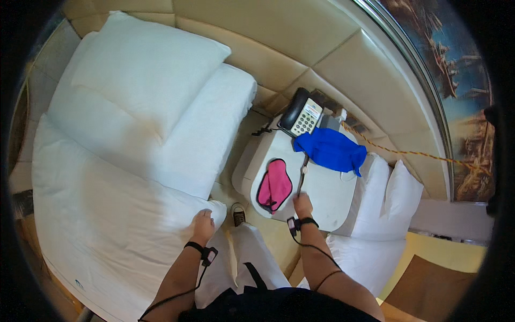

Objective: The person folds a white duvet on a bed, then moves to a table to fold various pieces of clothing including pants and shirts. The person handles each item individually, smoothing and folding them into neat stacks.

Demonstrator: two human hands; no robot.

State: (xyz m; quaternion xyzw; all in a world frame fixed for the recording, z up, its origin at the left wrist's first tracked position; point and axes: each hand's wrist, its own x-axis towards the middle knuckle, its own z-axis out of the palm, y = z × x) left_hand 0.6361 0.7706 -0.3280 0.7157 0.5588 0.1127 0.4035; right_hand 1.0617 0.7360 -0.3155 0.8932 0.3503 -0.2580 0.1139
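Observation:
My right hand [303,205] is closed around the lower end of a thin dark strap-like item [302,177] with a small pale part midway along it, over the white nightstand [326,201]. The item's far end runs up to a crumpled blue cloth [334,149]. Just left of that hand lies a pink cloth [275,187] with black edging. My left hand [204,226] rests at the corner of the white duvet [120,209]; whether its fingers grip the fabric cannot be told. Black bands with small devices and cables are on both wrists.
A desk telephone [304,116] stands at the nightstand's back, beside a grey box [328,122]. White pillows [161,60] lie on the left bed. Another bed [366,253] with white bedding is at right. A twisted yellow-red cord [396,151] crosses the padded headboard wall [257,44].

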